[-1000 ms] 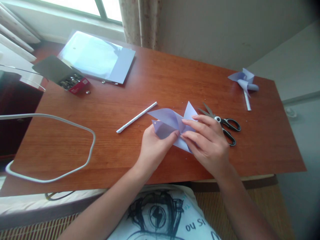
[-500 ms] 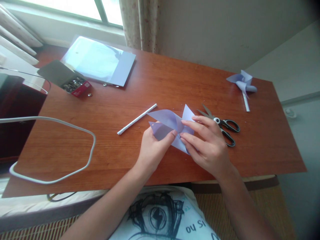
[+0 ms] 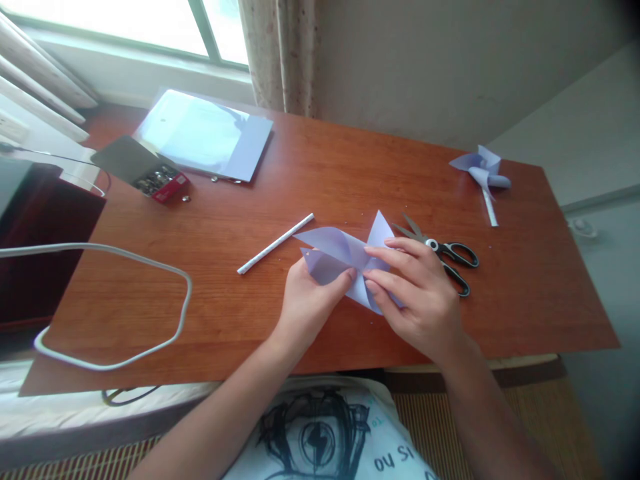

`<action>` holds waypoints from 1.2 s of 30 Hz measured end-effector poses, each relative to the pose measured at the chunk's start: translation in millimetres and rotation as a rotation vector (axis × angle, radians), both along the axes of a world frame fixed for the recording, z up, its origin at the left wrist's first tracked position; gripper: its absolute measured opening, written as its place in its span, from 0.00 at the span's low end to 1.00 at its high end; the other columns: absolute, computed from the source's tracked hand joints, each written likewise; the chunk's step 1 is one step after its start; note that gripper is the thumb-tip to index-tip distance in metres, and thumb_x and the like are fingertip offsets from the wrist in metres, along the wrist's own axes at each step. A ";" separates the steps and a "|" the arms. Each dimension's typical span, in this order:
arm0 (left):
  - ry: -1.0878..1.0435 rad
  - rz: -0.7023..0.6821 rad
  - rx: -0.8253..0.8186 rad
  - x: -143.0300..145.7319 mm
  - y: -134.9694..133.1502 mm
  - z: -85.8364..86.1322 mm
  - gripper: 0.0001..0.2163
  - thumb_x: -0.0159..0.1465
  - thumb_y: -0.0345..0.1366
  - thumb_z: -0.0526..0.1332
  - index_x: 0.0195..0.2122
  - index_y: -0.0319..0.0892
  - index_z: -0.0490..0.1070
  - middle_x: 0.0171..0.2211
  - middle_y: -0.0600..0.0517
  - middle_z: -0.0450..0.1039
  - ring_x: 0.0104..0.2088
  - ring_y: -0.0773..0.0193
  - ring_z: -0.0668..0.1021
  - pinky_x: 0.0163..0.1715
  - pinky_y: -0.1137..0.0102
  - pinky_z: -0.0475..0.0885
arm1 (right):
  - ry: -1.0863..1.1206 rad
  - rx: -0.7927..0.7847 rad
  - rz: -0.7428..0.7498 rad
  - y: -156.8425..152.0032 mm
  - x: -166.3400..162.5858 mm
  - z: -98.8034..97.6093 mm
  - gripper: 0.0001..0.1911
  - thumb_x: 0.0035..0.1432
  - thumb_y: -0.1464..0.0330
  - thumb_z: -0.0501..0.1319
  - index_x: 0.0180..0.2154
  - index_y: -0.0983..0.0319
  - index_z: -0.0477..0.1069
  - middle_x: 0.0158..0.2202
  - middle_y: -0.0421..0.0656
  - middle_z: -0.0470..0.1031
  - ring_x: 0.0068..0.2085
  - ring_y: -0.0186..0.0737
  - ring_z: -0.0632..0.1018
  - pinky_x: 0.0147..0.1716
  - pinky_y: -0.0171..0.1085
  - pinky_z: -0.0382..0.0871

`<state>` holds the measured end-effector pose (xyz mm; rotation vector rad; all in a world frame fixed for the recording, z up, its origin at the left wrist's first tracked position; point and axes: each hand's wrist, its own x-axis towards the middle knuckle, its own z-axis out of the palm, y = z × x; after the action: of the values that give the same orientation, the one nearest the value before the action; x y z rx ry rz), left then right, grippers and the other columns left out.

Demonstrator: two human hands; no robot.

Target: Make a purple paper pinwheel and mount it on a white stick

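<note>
Between my hands is a light purple paper pinwheel [image 3: 334, 247] with its corners folded toward the centre and no stick on it. My left hand [image 3: 313, 290] grips it from the left, thumb pressed near the centre and fingers hidden behind the paper. My right hand [image 3: 417, 287] is closed on its right side, fingertips at the middle and on a fold. Just beyond my right hand lie black-handled scissors [image 3: 433, 247], blades apart. A white rolled paper stick [image 3: 275, 244] rests on the table left of the pinwheel.
A finished pinwheel on a stick [image 3: 484, 177] lies at the far right of the wooden table [image 3: 350, 160]. An open box of metal pins [image 3: 160, 180] and a plastic-covered pad of sheets [image 3: 210, 133] are at the back left. A white cable [image 3: 187, 293] loops over the left side.
Both hands keep their hold on the paper pinwheel, with only a slight shift of the right fingers. The whole view has moved a little.
</note>
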<state>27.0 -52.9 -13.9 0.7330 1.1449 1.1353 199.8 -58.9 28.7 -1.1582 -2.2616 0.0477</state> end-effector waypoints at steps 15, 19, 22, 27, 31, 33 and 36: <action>0.217 0.066 0.134 5.2 0.7 2.5 0.11 0.58 0.39 0.68 0.23 0.44 0.69 0.23 0.55 0.72 0.25 0.64 0.72 0.25 0.71 0.68 | -0.080 -0.170 -0.149 19.2 -78.7 25.4 0.07 0.66 0.65 0.64 0.43 0.60 0.77 0.38 0.45 0.81 0.40 0.43 0.78 0.38 0.40 0.68; 0.200 0.054 0.143 5.5 1.2 7.1 0.10 0.55 0.38 0.71 0.25 0.42 0.70 0.25 0.54 0.74 0.29 0.63 0.74 0.29 0.72 0.70 | -0.051 -0.147 -0.167 15.0 -73.8 19.6 0.07 0.66 0.74 0.61 0.39 0.61 0.77 0.37 0.44 0.80 0.41 0.44 0.79 0.43 0.41 0.69; 0.138 0.065 0.114 6.1 0.2 9.6 0.08 0.55 0.37 0.71 0.30 0.41 0.73 0.28 0.54 0.76 0.31 0.62 0.76 0.32 0.72 0.71 | 0.009 -0.136 -0.183 9.7 -68.1 17.4 0.07 0.66 0.75 0.61 0.43 0.63 0.77 0.39 0.45 0.81 0.42 0.45 0.80 0.44 0.42 0.71; 0.036 0.054 0.096 5.3 -1.3 4.6 0.12 0.54 0.29 0.69 0.40 0.40 0.77 0.32 0.53 0.80 0.33 0.62 0.79 0.34 0.72 0.72 | 0.080 -0.118 -0.212 1.2 -59.7 12.5 0.06 0.66 0.74 0.61 0.44 0.61 0.75 0.40 0.45 0.82 0.41 0.44 0.80 0.44 0.42 0.73; -0.030 -0.001 0.090 3.7 -1.1 0.5 0.13 0.53 0.26 0.66 0.41 0.40 0.77 0.33 0.54 0.81 0.32 0.63 0.79 0.34 0.73 0.72 | 0.075 -0.140 -0.193 -3.3 -50.1 10.5 0.08 0.66 0.74 0.60 0.45 0.59 0.74 0.41 0.44 0.82 0.41 0.44 0.80 0.44 0.42 0.73; -0.040 -0.016 0.076 3.0 -0.7 0.2 0.13 0.52 0.26 0.66 0.40 0.41 0.77 0.33 0.54 0.81 0.31 0.64 0.78 0.32 0.73 0.72 | 0.068 -0.142 -0.194 -4.5 -45.4 10.5 0.07 0.66 0.74 0.60 0.45 0.59 0.74 0.40 0.43 0.82 0.41 0.44 0.80 0.44 0.42 0.73; -0.054 -0.049 0.056 2.4 0.2 1.4 0.14 0.52 0.27 0.67 0.40 0.41 0.77 0.35 0.52 0.82 0.31 0.63 0.79 0.33 0.73 0.72 | 0.061 -0.137 -0.217 -5.4 -40.6 11.1 0.06 0.66 0.74 0.62 0.43 0.59 0.74 0.38 0.42 0.82 0.39 0.44 0.79 0.41 0.42 0.73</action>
<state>29.4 -52.7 -12.5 0.7653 1.0478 1.1427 159.3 -64.3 39.8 -1.4479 -2.0944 0.1526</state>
